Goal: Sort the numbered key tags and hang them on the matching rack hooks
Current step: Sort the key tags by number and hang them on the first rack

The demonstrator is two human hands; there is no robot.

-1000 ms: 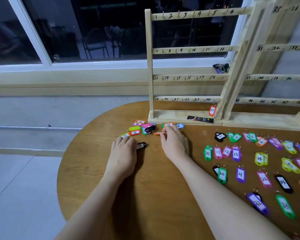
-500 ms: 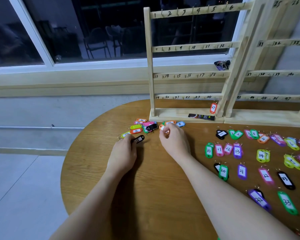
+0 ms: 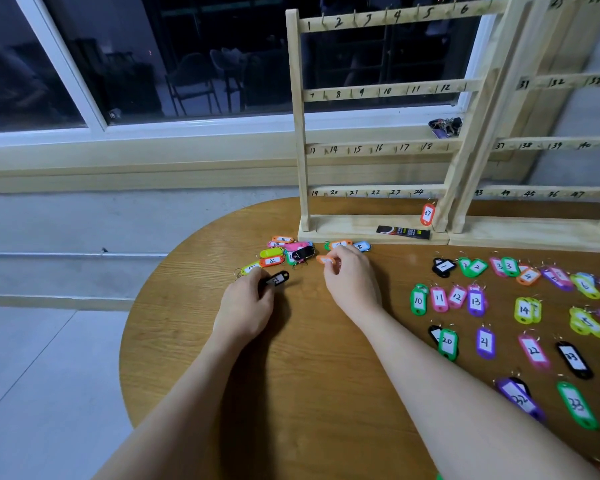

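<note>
1. Since the earlier frame, the right hand (image 3: pixel 352 284) has lifted its orange tag (image 3: pixel 326 260) off the table (image 3: pixel 309 393) and pinches it at the fingertips.
2. Left hand (image 3: pixel 245 311) grips a black tag (image 3: pixel 277 279) that juts toward 1 o'clock.
3. Unsorted tags (image 3: pixel 284 252) lie heaped at 12 o'clock from the left hand, just before the rack (image 3: pixel 300 133).
4. Sorted tags (image 3: pixel 475 301) lie in numbered rows at 3 o'clock of the right hand.
5. One orange-red tag (image 3: pixel 427 214) hangs under hook 24.
</note>
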